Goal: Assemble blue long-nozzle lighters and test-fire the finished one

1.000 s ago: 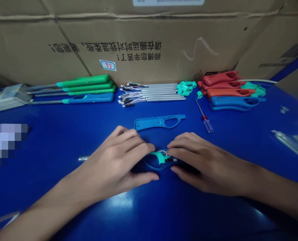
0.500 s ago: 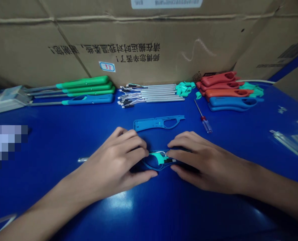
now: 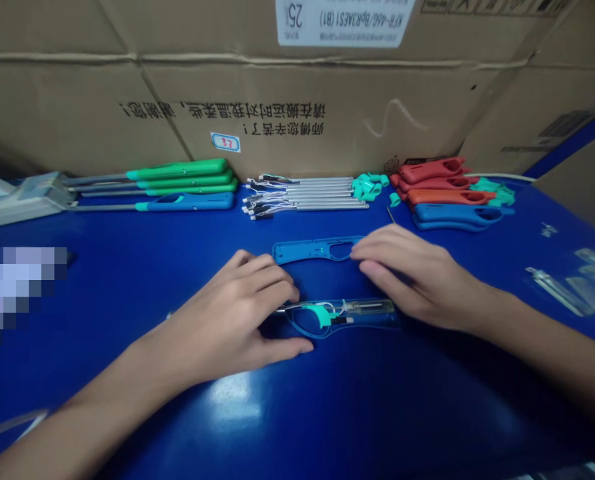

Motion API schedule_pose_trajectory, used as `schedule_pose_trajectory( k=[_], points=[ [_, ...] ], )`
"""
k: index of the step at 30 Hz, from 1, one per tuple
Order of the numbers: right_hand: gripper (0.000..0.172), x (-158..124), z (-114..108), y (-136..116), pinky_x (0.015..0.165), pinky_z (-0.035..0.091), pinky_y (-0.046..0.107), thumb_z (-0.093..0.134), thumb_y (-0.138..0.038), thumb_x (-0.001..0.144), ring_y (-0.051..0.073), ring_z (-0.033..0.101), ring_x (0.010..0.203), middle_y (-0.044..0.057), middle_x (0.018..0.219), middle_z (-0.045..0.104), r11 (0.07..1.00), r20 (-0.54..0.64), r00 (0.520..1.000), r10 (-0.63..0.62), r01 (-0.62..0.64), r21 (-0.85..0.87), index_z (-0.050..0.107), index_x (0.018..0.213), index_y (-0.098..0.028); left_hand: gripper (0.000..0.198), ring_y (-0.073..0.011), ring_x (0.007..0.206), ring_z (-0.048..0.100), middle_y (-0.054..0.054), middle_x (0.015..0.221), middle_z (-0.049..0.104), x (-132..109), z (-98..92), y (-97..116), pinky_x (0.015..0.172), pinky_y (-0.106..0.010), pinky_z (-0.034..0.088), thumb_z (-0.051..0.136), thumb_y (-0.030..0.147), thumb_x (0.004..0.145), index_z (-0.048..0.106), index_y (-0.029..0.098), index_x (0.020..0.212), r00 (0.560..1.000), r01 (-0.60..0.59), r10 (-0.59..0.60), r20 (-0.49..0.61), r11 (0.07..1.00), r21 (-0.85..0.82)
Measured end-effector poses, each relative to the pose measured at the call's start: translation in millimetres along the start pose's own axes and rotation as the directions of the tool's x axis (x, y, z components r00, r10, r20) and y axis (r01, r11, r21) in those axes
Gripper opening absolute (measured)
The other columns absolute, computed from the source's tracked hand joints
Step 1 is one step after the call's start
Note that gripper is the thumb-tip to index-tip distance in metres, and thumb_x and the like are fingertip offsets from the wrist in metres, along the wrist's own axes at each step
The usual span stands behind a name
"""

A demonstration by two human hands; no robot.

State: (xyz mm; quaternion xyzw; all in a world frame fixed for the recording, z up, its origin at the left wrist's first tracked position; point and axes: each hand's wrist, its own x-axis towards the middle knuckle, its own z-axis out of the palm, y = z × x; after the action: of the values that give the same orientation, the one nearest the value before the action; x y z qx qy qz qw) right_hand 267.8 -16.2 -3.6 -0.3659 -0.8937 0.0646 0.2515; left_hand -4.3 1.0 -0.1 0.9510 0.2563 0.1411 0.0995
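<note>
The left hand [image 3: 227, 320] straddles the end of the wired, clear-blue lighter shell [image 3: 362, 315] on the blue tabletop [image 3: 427, 400], fingers spread wide, grip unclear. The right hand [image 3: 407, 270] has left that shell, its fingers now lying together on the blue half-shell [image 3: 302, 251] beyond.

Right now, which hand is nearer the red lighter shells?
The right hand, below the red lighter shells and slightly left of them; the left hand is much farther left.

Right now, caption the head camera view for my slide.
Right hand resting on a blue lighter shell, left hand beside a clear lighter shell holding wiring, on a blue workbench.
</note>
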Motion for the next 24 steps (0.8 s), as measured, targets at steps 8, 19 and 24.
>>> schedule_pose_trajectory(
  k=[8,19,24],
  points=[
    [0.034,24,3,21,0.090,0.048,0.057,0.044,-0.016,0.094,0.036,0.059,0.106,0.021,0.120,0.062,0.933,0.264,0.934,0.243,-0.150,-0.327,0.062,0.122,-0.009,0.031,-0.0219,0.091,0.060,-0.006,0.092,0.068,-4,3.3,-1,0.086,-0.039,0.038,0.059,0.043,0.092,0.070,0.015,0.083,0.997,-0.075,0.074,0.024,0.995,0.063],
    [0.018,3,-16,9,0.079,0.057,0.034,0.064,-0.020,0.088,0.020,0.068,0.089,0.004,0.100,0.072,0.976,-0.204,0.956,0.210,-0.219,-0.022,0.066,0.105,-0.021,0.029,-0.0208,0.088,0.061,-0.006,0.089,0.068,-3,4.0,-3,0.083,-0.036,0.040,0.061,0.043,0.092,0.069,0.015,0.086,0.998,-0.067,0.066,0.013,0.997,0.029],
    [0.021,1,-32,3,0.074,0.059,0.035,0.073,-0.015,0.080,0.019,0.071,0.080,0.001,0.088,0.074,0.964,-0.573,0.776,0.264,-0.223,0.142,0.070,0.099,-0.025,0.026,-0.0203,0.090,0.062,-0.005,0.094,0.071,-4,1.4,-7,0.085,-0.036,0.040,0.067,0.042,0.088,0.070,0.017,0.093,0.995,-0.093,0.092,-0.048,0.995,-0.025]
  ],
)
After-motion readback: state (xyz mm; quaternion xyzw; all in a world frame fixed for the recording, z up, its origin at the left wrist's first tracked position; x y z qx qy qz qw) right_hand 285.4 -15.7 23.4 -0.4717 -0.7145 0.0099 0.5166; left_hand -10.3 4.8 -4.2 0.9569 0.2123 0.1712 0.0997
